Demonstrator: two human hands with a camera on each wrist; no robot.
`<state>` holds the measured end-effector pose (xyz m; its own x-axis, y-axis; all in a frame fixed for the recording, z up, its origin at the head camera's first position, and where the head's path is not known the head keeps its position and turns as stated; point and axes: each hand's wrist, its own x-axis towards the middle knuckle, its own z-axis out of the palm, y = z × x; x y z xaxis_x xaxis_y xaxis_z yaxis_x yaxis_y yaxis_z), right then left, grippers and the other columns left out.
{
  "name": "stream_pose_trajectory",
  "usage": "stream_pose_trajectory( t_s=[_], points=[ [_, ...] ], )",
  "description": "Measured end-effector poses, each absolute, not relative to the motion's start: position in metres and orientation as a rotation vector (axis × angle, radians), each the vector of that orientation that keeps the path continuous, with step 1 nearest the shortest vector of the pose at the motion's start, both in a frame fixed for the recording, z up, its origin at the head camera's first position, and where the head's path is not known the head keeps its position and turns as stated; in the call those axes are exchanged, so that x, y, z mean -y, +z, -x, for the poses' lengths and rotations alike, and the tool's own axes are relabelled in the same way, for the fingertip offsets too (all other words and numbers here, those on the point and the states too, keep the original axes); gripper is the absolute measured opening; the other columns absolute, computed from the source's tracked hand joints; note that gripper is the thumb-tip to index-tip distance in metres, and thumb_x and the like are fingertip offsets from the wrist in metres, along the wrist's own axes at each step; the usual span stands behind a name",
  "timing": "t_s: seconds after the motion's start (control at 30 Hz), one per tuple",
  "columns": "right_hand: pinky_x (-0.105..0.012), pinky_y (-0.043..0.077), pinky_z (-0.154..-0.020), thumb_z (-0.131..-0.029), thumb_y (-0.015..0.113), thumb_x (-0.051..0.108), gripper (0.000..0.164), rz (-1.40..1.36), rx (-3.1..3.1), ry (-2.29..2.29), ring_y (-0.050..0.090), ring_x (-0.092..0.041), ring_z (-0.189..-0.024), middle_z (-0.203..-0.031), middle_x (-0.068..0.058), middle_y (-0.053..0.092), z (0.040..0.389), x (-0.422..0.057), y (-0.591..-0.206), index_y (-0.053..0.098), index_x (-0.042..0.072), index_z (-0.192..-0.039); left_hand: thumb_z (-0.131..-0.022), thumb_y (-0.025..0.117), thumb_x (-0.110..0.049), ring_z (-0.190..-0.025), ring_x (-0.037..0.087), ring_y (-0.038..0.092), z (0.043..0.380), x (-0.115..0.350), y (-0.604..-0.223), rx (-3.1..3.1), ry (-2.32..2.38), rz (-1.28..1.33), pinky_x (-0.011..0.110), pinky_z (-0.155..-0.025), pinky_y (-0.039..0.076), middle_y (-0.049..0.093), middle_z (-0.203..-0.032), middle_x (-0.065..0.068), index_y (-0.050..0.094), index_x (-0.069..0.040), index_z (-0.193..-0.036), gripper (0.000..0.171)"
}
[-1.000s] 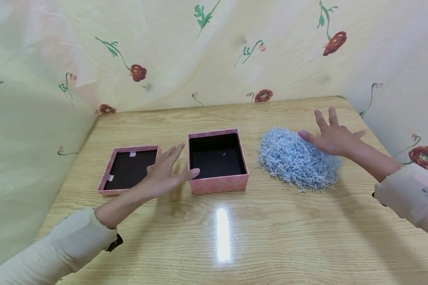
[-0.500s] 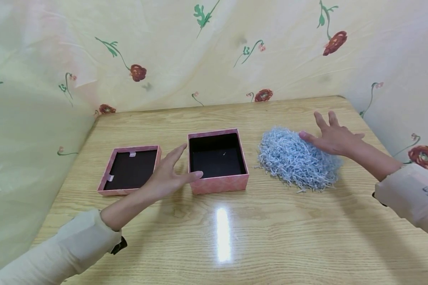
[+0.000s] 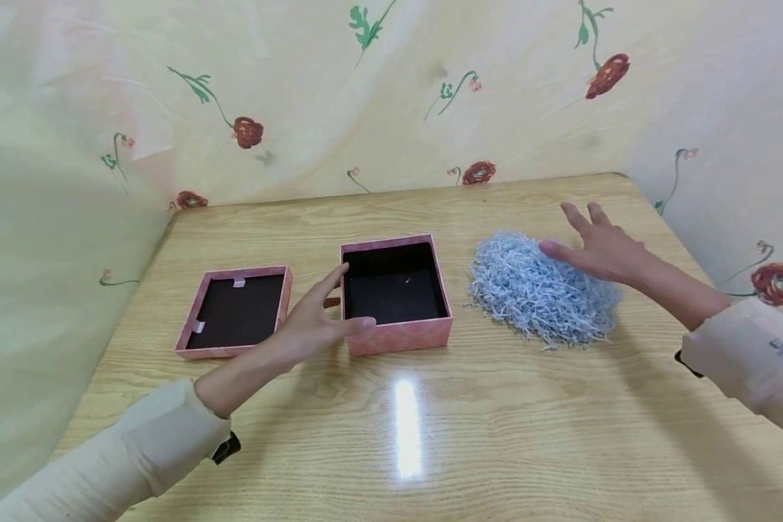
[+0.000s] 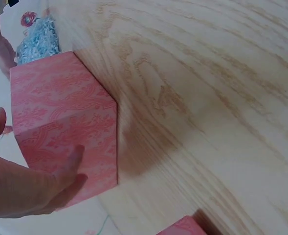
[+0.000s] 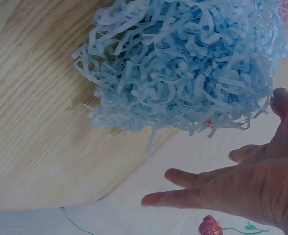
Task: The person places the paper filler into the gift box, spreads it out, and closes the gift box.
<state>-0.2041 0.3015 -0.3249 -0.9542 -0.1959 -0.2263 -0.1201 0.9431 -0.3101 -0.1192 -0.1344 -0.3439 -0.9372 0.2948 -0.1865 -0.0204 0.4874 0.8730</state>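
An open pink box [image 3: 399,338] with a black inside sits mid-table, a tiny pale scrap on its floor. My left hand [image 3: 308,324] is at its left wall, fingers extended along the side and thumb over the front left corner. In the left wrist view those fingers [image 4: 60,183] lie close by the pink patterned side. To the right is a heap of pale blue shredded paper [image 3: 541,293]. My right hand [image 3: 603,250] hovers over the heap's far right part with fingers spread, holding nothing. In the right wrist view the thumb is near the paper's edge.
A pink lid [image 3: 235,352] lies inside up to the left of the box, with two white tabs on its black lining. The wooden table [image 3: 496,428] meets a flowered cloth [image 3: 313,109] at the back and sides.
My left hand has moved right, away from the lid and up to the box's left side. The right hand has shifted slightly over the paper. Box, lid and heap have stayed put.
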Motion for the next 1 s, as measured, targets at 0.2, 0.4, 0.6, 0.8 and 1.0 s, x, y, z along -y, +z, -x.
stream_pose_trajectory(
  t_s=[0.2,0.4,0.6,0.8,1.0],
  points=[
    [-0.076,0.013,-0.098,-0.095,0.048,0.054,0.090,0.340,-2.834,-0.626,0.001,-0.057,-0.137,-0.154,-0.033,-0.010,0.204,-0.300,-0.328,-0.006,0.014,-0.155,-0.079,0.080,-0.037,-0.139,0.032,0.032,0.118,0.138,-0.349,-2.395,1.443,-0.237,0.051,-0.102,0.040,0.018,-0.159,0.003,0.013,-0.031,-0.155,0.102],
    [-0.075,0.011,-0.099,-0.095,0.051,0.050,0.088,0.365,-2.822,-0.708,-0.002,-0.050,-0.141,-0.156,-0.029,-0.005,0.203,-0.301,-0.329,-0.005,0.018,-0.155,-0.079,0.080,-0.036,-0.135,0.034,0.035,0.118,0.139,-0.352,-2.377,1.463,-0.232,0.050,-0.098,0.044,0.020,-0.158,0.008,0.013,-0.033,-0.155,0.102],
    [-0.074,0.010,-0.102,-0.095,0.056,0.044,0.091,0.390,-2.725,-0.865,-0.005,-0.045,-0.143,-0.159,-0.020,-0.006,0.203,-0.303,-0.330,-0.008,0.023,-0.155,-0.079,0.080,-0.035,-0.134,0.034,0.037,0.118,0.139,-0.353,-2.364,1.476,-0.221,0.049,-0.095,0.046,0.021,-0.157,0.009,0.014,-0.035,-0.154,0.100],
    [-0.074,0.011,-0.100,-0.093,0.062,0.036,0.096,0.399,-2.636,-0.904,-0.009,-0.044,-0.143,-0.159,-0.018,-0.011,0.204,-0.304,-0.336,-0.012,0.026,-0.154,-0.079,0.080,-0.034,-0.134,0.033,0.036,0.117,0.138,-0.352,-2.357,1.479,-0.202,0.049,-0.095,0.046,0.021,-0.156,0.011,0.015,-0.036,-0.154,0.099],
    [-0.074,0.010,-0.101,-0.092,0.065,0.034,0.099,0.407,-2.605,-0.914,-0.009,-0.044,-0.143,-0.159,-0.018,-0.011,0.205,-0.303,-0.338,-0.013,0.026,-0.154,-0.079,0.080,-0.033,-0.134,0.034,0.035,0.118,0.138,-0.351,-2.344,1.489,-0.208,0.050,-0.095,0.045,0.021,-0.156,0.010,0.016,-0.036,-0.154,0.099]
  ],
)
